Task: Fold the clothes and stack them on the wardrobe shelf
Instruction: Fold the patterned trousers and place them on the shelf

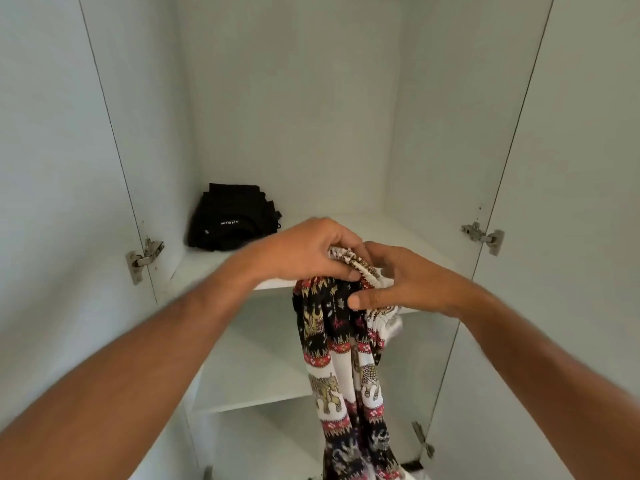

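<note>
Elephant-print trousers (341, 358) bunched at the front edge of the wardrobe shelf (221, 268) — not yet folded.

Gathered waistband pinched by left hand (311, 251) and right hand (405, 282), fingers curled on cloth; legs dangling below the edge. Risk: slipping off, or stacked crumpled beside the folded black garment (232, 218) in the back left corner.

A white wardrobe shelf (408, 233) is running across the middle of the frame, and a folded black garment (232, 216) is lying directly on it at its back left corner, left of centre in the picture. A second white shelf (249, 372) is showing below it, in the lower middle of the frame, and whether anything is resting on it cannot be told.
</note>
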